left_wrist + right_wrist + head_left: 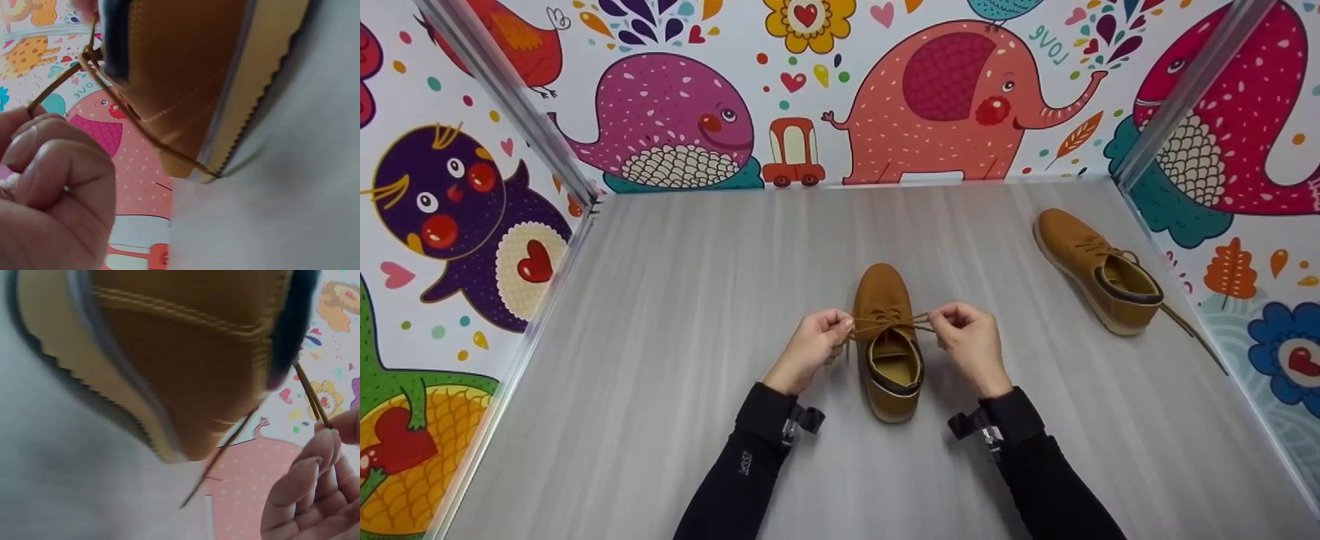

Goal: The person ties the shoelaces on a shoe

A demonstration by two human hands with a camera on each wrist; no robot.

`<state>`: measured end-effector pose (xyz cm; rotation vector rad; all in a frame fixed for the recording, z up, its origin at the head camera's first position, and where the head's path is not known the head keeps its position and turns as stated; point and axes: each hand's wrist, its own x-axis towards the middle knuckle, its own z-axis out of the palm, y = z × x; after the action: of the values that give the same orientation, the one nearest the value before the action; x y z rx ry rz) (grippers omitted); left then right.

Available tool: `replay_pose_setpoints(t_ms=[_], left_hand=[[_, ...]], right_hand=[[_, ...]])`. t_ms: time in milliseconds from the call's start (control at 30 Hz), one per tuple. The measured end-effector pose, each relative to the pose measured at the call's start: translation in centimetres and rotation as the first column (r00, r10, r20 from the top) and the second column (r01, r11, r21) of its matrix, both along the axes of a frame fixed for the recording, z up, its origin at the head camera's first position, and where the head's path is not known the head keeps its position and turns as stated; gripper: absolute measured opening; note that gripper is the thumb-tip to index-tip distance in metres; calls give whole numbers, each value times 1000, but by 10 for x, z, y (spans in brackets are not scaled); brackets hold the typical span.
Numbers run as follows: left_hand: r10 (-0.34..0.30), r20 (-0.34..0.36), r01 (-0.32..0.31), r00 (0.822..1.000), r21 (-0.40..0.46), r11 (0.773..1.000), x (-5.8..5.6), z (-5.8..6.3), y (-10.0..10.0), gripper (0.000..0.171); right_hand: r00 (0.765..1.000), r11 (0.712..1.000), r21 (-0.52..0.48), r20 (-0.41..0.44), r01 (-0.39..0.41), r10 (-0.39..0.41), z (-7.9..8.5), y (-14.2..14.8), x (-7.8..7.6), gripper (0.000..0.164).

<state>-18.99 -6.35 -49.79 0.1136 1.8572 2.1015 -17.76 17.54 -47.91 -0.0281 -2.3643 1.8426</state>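
A tan ankle shoe (881, 286) stands upright on the floor, toe pointing away from me, its opening facing up. On its left side my left hand (814, 343) pinches one part of the brown shoelace (56, 84) between thumb and finger. My right hand (971, 343) pinches a doubled strand, a loop of lace (311, 396), on the other side. Both parts are drawn out sideways and meet at a knot (90, 54) over the tongue. Loose lace ends hang down along both sides of the shoe, as the wrist views show.
Another tan shoe (1099, 270) stands at the right, its long lace end trailing toward the side panel. Grey wood-look flooring (675, 300) lies around the shoes. Panels printed with cartoon animals (675, 120) and metal edge strips (510, 97) enclose the back and both sides.
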Motion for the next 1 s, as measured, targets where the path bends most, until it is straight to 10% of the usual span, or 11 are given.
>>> replay_pose_setpoints(t_ms=[233,600,833,1000], left_hand=[[36,69,-37,997,7,999,6,-17,-9,16],[71,-69,-82,995,-183,980,-2,-2,-6,25],[-57,-266,-95,962,-525,846,-8,4,-2,35],[-59,-344,-176,937,-611,772,-7,4,-2,32]], right_hand=[[996,999,9,69,53,-53,-46,5,-9,13],[969,989,-23,199,-148,149,-31,14,-13,20],[960,966,83,159,-247,232,-17,13,-22,31],[969,962,136,109,-235,221,-12,14,-20,30]])
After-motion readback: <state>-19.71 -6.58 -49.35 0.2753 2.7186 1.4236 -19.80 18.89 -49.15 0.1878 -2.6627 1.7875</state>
